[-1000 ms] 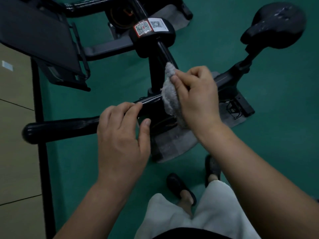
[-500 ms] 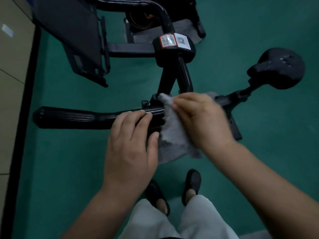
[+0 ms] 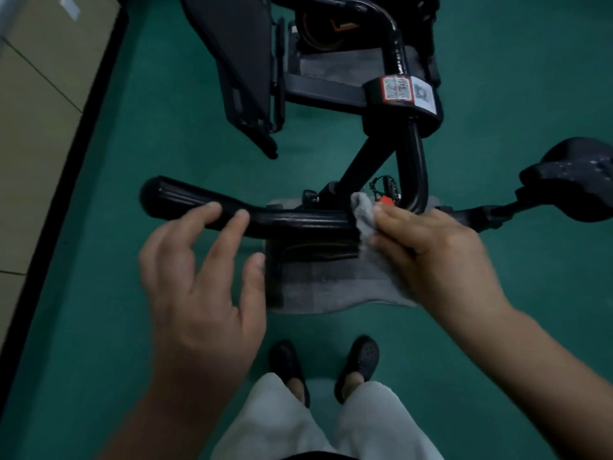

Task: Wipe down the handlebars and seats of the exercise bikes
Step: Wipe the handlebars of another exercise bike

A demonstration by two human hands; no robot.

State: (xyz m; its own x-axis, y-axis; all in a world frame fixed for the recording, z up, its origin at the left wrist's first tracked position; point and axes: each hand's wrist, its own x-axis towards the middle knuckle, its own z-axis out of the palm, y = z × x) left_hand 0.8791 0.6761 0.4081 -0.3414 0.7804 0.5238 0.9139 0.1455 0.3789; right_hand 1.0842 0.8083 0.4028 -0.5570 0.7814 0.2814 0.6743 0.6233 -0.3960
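A black exercise bike stands below me on the green floor. Its near handlebar (image 3: 185,199) runs left to right across the middle of the view. My right hand (image 3: 434,250) presses a grey cloth (image 3: 363,212) around the bar's right part, near the stem. My left hand (image 3: 202,277) hovers over the bar with its fingers spread, two fingertips resting on top of it. The black seat (image 3: 574,180) sits at the far right on its post, apart from both hands.
The bike's console panel (image 3: 238,51) and far handlebar (image 3: 374,14) lie at the top. A stem block with red and white stickers (image 3: 403,91) sits above the cloth. A grey mat (image 3: 331,290) lies under the frame. My feet (image 3: 325,366) stand just behind. A tiled floor with black edging (image 3: 76,134) borders the left.
My left hand has let go of the handlebar and opened its fingers. My right hand has slid the cloth rightward along the bar toward the stem.
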